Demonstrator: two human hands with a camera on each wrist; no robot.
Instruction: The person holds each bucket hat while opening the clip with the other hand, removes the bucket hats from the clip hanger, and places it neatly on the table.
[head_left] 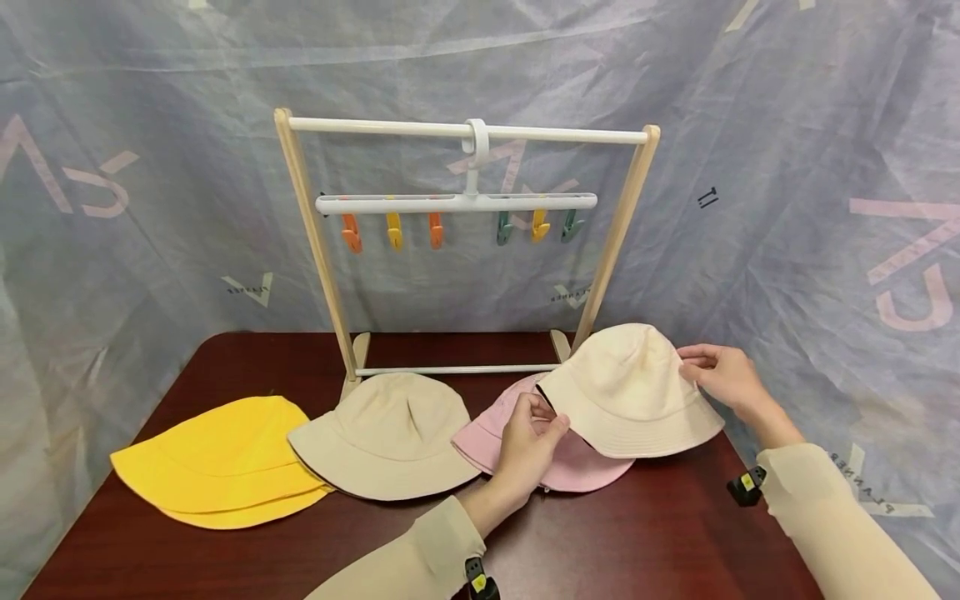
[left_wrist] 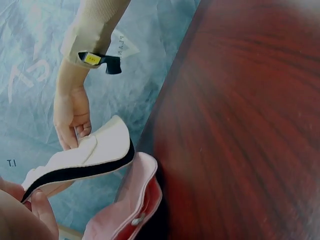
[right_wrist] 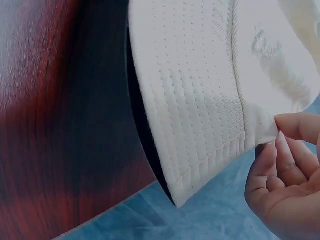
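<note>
A cream bucket hat (head_left: 633,387) with a dark underside is held up between both hands at the right of the table. My left hand (head_left: 525,442) pinches the left edge of its brim, thumb and fingers on either side, as the left wrist view shows too. On the opposite side my right hand (right_wrist: 287,175) pinches the hat's fabric near the seam where crown meets brim. Below and partly behind the cream hat lies a pink bucket hat (head_left: 592,471), overlapped by it and by my left hand in the head view.
A beige bucket hat (head_left: 401,433) and a yellow hat (head_left: 225,454) lie on the dark red table (head_left: 300,558) to the left. Behind stands a wooden rack (head_left: 618,225) carrying a white hanger (head_left: 420,203) with several coloured clips (head_left: 394,232). Grey cloth (head_left: 465,50) surrounds the table.
</note>
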